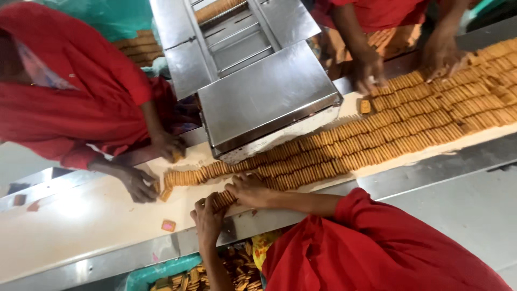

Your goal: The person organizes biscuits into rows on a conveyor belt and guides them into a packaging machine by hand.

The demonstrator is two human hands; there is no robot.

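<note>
Both hands of the person in the red sleeve work at the near edge of the white conveyor surface (81,215). Left hand (209,215) and right hand (249,189) are closed from either end around a short stack of tan rectangular biscuits standing on edge (225,198), fingers curled over it, the stack lying on the belt just in front of the steel rim.

Below the rim, a teal plastic crate (148,274) holds loose broken biscuits. One single reddish biscuit (168,225) lies flat on the belt, a little to the left of the left hand.

Just beyond the hands, long rows of the same tan biscuits on edge (377,140) run diagonally up to the right across the belt, packed side by side and touching.

On the far side at left, a co-worker in a red garment (64,102) has two hands on the belt (139,183), touching the end of the nearest row. A shiny steel machine housing (264,97) overhangs the rows in the middle. Farther right, another person's two hands (371,70) press on the rows at the belt's far edge.
</note>
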